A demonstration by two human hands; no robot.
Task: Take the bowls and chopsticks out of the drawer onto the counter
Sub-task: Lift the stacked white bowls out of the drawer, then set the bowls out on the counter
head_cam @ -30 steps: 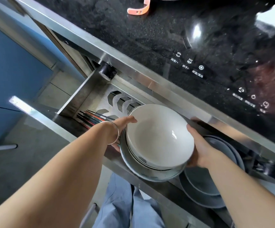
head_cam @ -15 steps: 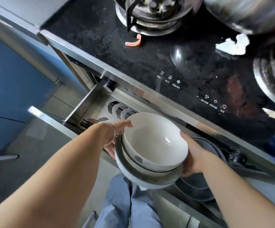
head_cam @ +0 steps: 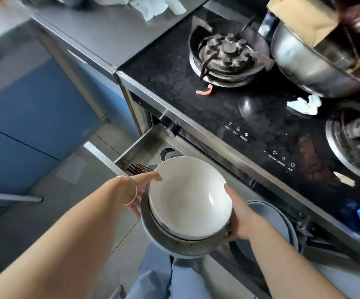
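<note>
A stack of bowls [head_cam: 187, 197], white ones nested in a grey one, hangs above the open steel drawer [head_cam: 140, 145]. My left hand [head_cam: 144, 186] holds the stack's left side with the thumb on the rim. My right hand [head_cam: 237, 214] grips the right side. Dark chopsticks [head_cam: 137, 168] lie at the drawer's left end, partly hidden by my left hand. Grey plates [head_cam: 276, 221] still sit in the drawer on the right. The grey counter [head_cam: 101, 33] lies to the upper left.
A black glass hob [head_cam: 250, 117] with a gas burner [head_cam: 226, 55] runs above the drawer. A steel pot [head_cam: 312, 61] stands at the upper right. Crumpled paper [head_cam: 304, 104] and an orange clip [head_cam: 205, 91] lie on the hob. Blue cupboard fronts [head_cam: 23, 117] are on the left.
Both hands have lifted the bowl stack up out of the drawer and toward me. The view has tilted upward, bringing the burners, pot and counter into sight.
</note>
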